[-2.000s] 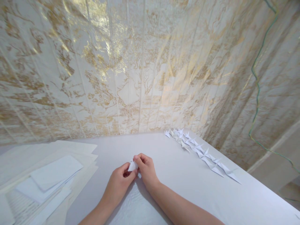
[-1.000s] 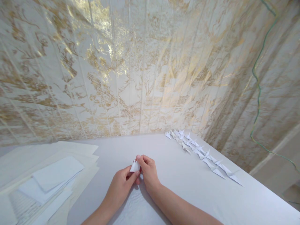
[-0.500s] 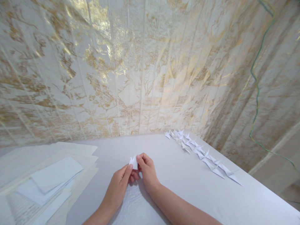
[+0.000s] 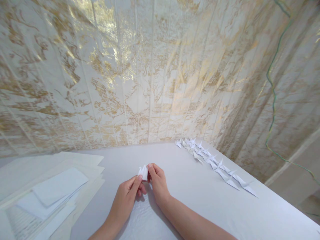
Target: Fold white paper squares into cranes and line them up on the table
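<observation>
A small folded piece of white paper (image 4: 143, 172) is held up just above the white table (image 4: 175, 200), near the middle front. My left hand (image 4: 128, 194) pinches its lower left side with thumb and fingers closed. My right hand (image 4: 157, 182) pinches its right edge, fingers curled. The two hands touch each other under the paper. Part of the paper is hidden behind my fingertips.
A row of several folded white paper cranes (image 4: 215, 164) runs along the table's right side. A loose stack of white and cream paper sheets (image 4: 50, 190) lies at the left. A gold-patterned wall (image 4: 150, 73) closes the back and right; a green cord (image 4: 273, 100) hangs there.
The folded paper has turned from flat between my fingers to standing more upright, and both hands have shifted slightly away from me. Cranes and sheets are as before.
</observation>
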The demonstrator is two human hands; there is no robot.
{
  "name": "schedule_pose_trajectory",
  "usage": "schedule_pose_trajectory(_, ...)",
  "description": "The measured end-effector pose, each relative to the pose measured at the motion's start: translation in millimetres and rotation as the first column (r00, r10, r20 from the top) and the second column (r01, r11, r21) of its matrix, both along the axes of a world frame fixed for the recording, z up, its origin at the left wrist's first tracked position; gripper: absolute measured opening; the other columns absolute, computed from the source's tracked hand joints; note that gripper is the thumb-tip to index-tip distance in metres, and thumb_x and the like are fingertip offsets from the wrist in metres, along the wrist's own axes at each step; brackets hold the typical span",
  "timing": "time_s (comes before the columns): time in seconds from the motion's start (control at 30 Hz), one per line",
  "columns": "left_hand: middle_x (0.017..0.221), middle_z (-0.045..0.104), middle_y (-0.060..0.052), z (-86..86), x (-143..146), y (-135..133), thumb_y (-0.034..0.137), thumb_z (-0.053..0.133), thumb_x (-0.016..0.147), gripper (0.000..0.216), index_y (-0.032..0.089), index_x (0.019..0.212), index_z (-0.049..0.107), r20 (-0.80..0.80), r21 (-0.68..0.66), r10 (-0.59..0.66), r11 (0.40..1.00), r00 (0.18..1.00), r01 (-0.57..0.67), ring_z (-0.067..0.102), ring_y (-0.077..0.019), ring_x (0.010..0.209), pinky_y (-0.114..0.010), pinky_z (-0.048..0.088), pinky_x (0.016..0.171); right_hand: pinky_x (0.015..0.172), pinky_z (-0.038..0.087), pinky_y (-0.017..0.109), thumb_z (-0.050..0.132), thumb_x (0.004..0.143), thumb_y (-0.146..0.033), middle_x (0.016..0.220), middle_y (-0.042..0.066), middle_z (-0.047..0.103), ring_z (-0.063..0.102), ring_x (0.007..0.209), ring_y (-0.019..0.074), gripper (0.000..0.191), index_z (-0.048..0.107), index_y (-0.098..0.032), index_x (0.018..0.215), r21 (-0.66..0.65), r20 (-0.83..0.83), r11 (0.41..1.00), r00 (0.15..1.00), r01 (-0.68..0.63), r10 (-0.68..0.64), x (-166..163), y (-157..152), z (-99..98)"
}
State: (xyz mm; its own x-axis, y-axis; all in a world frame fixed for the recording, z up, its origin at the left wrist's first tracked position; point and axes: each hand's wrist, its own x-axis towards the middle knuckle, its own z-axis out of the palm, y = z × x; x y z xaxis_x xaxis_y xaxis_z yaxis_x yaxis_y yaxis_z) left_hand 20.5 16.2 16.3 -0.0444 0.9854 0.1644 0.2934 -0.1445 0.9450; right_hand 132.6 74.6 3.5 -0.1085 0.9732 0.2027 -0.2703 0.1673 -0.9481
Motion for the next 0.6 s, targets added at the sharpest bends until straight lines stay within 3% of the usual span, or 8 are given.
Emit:
schedule_pose_trajectory(0.27, 0.058, 0.057, 0.001, -3.5, -1.1, 5.7, 0.06, 0.038, 0.091, 0.049, 0.021, 0.067, 0.056, 0.083, 0.018, 0.029, 0.999, 0.996, -0.03, 0.053, -0.0161, 0.054, -0.028, 0.041, 0.057, 0.057, 0.035, 0.026, 0.069, 0.073, -0.036, 0.066, -0.002, 0.055, 0.047, 0.059, 0.0125, 0.02, 0.057, -0.019, 0.075, 0.058, -0.017, 0.997, 0.999, -0.046, 0.047, -2.8, -7.1, 6.2)
schedule_pose_trajectory(0.43, 0.058, 0.058, 0.002, -5.0, -1.2, 4.5, 0.06, 0.041, 0.09, 0.047, 0.02, 0.071, 0.056, 0.114, 0.021, 0.028, 0.999, 0.993, -0.03, 0.053, -0.0154, 0.054, -0.027, 0.042, 0.056, 0.057, 0.036, 0.027, 0.059, 0.083, -0.045, 0.06, -0.004, 0.049, 0.043, 0.056, 0.0129, 0.029, 0.056, -0.02, 0.071, 0.094, -0.007, 0.995, 1.0, -0.022, 0.023, -1.1, -9.6, 7.9)
schedule_pose_trajectory(0.6, 0.059, 0.059, 0.002, -5.1, -0.9, 4.8, 0.061, 0.042, 0.089, 0.046, 0.019, 0.078, 0.058, 0.146, 0.013, 0.022, 1.0, 0.989, -0.025, 0.053, -0.0157, 0.054, -0.028, 0.043, 0.055, 0.058, 0.038, 0.028, 0.063, 0.08, -0.044, 0.062, -0.004, 0.049, 0.043, 0.056, 0.013, 0.027, 0.056, -0.02, 0.071, 0.107, -0.004, 0.994, 1.0, -0.007, 0.007, -1.7, -9.4, 6.7)
